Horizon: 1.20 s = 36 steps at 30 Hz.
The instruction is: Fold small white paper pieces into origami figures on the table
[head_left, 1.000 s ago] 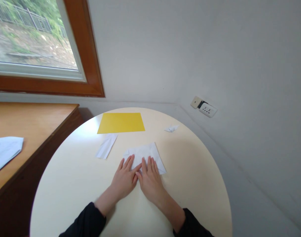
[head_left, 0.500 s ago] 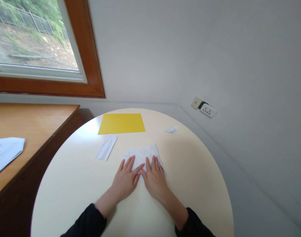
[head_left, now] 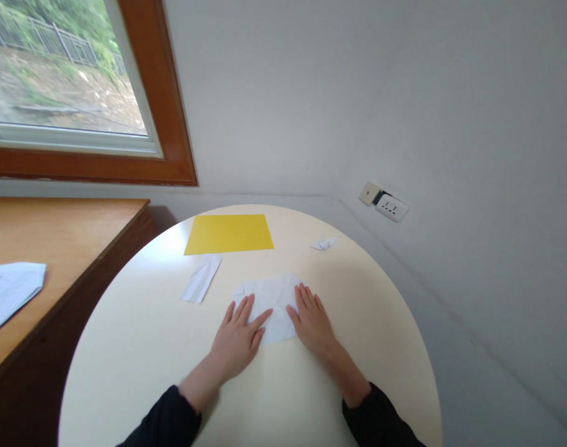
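A creased white sheet of paper (head_left: pixel 278 320) lies on the round table in front of me. My left hand (head_left: pixel 237 338) rests flat on its left part, with the fingers spread. On the right edge of the sheet, my right hand (head_left: pixel 312 320) lies with its fingers stretched out and the thumb apart. Parts of the paper are hidden beneath both hands. Behind it, to the left, is a folded white paper strip (head_left: pixel 202 279). A small folded piece of white paper (head_left: pixel 323 244) lies at the far right.
A yellow sheet (head_left: pixel 230 234) lies near the far edge of the cream round table (head_left: pixel 139 347). To the left stands a wooden desk (head_left: pixel 79 230) bearing white papers (head_left: pixel 11 288). A wall socket (head_left: pixel 392 207) and a window (head_left: pixel 64 74) are beyond.
My right hand has slid to the right, from the middle of the paper to its right edge. The right part of the sheet now lies opened out. My left hand has stayed put.
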Tool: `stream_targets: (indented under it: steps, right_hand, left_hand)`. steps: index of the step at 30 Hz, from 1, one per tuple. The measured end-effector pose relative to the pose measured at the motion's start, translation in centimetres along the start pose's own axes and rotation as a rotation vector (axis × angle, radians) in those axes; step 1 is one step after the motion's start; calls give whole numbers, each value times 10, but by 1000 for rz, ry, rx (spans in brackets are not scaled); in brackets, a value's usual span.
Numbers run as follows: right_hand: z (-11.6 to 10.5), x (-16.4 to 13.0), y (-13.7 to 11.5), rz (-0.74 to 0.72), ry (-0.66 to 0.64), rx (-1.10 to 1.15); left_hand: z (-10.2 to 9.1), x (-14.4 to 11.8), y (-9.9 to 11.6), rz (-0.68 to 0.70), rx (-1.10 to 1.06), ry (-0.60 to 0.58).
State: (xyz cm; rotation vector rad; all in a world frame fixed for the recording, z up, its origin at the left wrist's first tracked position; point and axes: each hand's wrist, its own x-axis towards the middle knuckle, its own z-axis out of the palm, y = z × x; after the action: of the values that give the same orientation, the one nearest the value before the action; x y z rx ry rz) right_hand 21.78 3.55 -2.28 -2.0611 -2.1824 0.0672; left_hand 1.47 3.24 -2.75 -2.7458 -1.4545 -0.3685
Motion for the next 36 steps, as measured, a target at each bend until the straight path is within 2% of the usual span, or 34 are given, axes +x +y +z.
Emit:
stream_targets:
  steps: [11,14,19,25,36]
  right_hand:
    - [-3,9,4,50,9,-40]
    - [-1,9,2,43,74,-53]
    - [-1,9,-1,-48,242,-3]
    - [-6,11,-5,-28,191,4]
    - [0,14,-6,19,147,-10]
  left_hand:
    - [-1,1,0,-2,-6,-10]
    - [-1,1,0,-4,-5,-22]
    - [-1,1,-1,-6,-4,-15]
    - [-3,1,0,-5,-4,-26]
    - [2,0,-2,-1,-13,-3]
